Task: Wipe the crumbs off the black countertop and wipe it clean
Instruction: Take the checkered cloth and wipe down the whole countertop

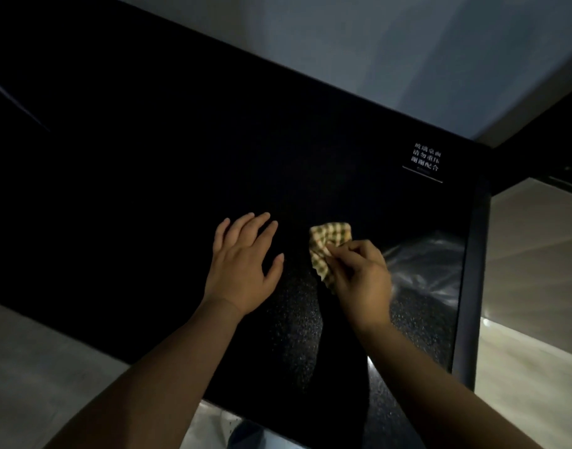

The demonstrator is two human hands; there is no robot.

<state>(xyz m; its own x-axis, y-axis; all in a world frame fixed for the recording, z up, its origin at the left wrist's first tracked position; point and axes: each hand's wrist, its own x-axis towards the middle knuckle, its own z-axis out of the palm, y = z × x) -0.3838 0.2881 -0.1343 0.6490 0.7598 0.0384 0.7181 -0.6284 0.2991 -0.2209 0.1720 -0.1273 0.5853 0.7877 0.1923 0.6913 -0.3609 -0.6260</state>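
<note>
Filling most of the view, one black countertop (148, 157) slants across the picture. Its far edge runs along a pale grey wall (375, 43), and its near edge runs down from the left toward the bottom middle. A single dark rim (472, 286) closes its right end, and beyond that lies light floor (530, 254). More of the same light floor shows below the near edge at lower left.

The whole left and upper stretch of the top is bare and dark, so there is wide room on that side. To the right the room is shorter before the rim.

One patch of crinkled clear plastic (427, 264) shines just right of the hands, close to the rim. I cannot tell whether it lies on the surface or shows through or in it. Fine pale specks (297, 319) scatter over the dark surface between and below the two forearms, and I cannot tell whether they are crumbs or a pattern. One small white printed label (425, 162) sits near the far right corner, well apart from the hands.

Two bare hands are over the top. The left hand (242, 267) lies palm down, fingers straight and spread, holding nothing. Just beside it, the right hand (364, 280) has its fingers curled, pinching one yellow checked cloth (326, 244) between thumb and fingertips. The cloth is bunched and juts out toward the left hand, low over the countertop in its right half. Whether it touches the surface is unclear.
</note>
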